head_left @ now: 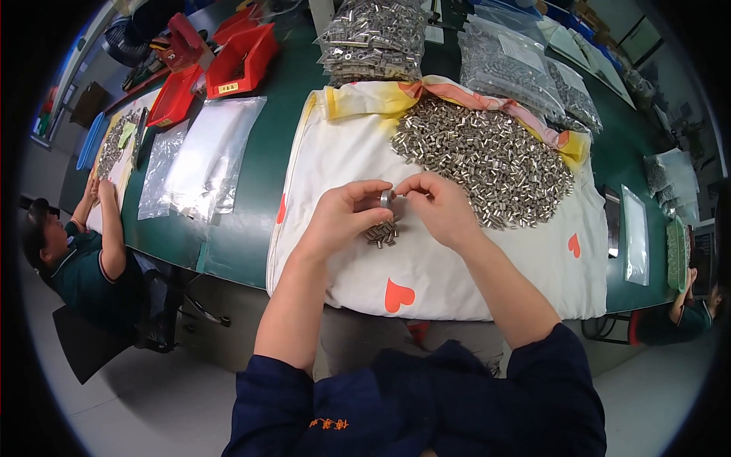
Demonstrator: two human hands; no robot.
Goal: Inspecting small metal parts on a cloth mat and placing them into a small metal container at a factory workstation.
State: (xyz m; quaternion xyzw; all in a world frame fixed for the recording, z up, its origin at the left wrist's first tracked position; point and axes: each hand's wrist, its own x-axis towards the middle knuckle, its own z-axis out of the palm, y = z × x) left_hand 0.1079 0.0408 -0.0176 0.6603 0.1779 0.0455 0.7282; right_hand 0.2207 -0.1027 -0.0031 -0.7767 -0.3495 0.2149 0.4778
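Over the white cloth with red hearts, my two hands meet near the middle. My left hand pinches a short, round metal ring-like piece between thumb and fingers. Close against its right side, my right hand is closed in a fingertip pinch. Whatever lies in that pinch is too small to make out. A little heap of short metal cylinders lies just below my left fingers. Beyond my right hand spreads a large pile of the same shiny metal cylinders.
Bulging clear bags of metal parts and more filled bags stand behind the cloth. Left are flat plastic bags and red bins. Seated people work at the far left and far right.
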